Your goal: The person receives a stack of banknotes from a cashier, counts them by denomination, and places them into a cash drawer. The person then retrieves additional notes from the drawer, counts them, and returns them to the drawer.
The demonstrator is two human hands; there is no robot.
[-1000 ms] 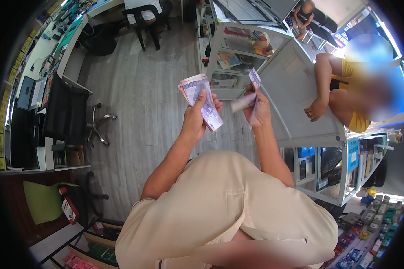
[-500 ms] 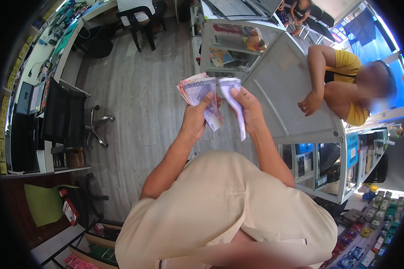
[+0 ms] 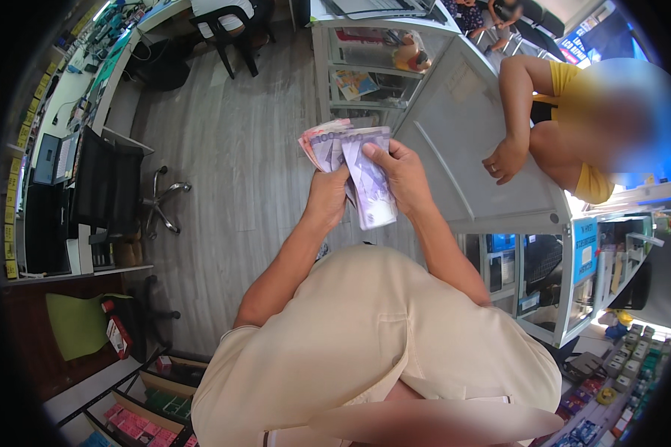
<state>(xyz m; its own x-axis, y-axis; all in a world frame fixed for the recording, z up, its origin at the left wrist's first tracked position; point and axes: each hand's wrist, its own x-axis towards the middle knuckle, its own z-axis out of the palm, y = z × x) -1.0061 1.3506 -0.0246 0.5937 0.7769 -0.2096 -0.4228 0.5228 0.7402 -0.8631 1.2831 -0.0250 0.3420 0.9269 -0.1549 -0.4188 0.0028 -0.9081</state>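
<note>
Since a sec ago the right hand (image 3: 404, 175) has come back in from the side and now sits tight vs. the left hand (image 3: 328, 195), and the one bill it held out is down on the pile. Both arms come up from the bottom, bent at the elbows, hands up in front of the chest over the grey floor (image 3: 231, 149). Going left to right: a black office chair (image 3: 115, 190) stands by the desk w/ a small screen (image 3: 54, 158). A low rack (image 3: 138, 406) at the bottom left holds pink and red packs. Next, the left hand, fingers curled shut round the bottom of a fan of paper money (image 3: 337, 145), pinkish bills at the back, purple ones in front. The right hand is just beside it, touching; its thumb and fingers pinch the front purple bill (image 3: 371, 195), which hangs down lower than the rest. Behind the money is a glass case (image 3: 380, 71) w/ a soft toy and a book on its shelves. Right of that, a slanted glass counter (image 3: 470, 141), and another person's hand (image 3: 507, 158) rests on it, fingers loose. More small boxes sit in shelves (image 3: 622, 357) at the far right.
</note>
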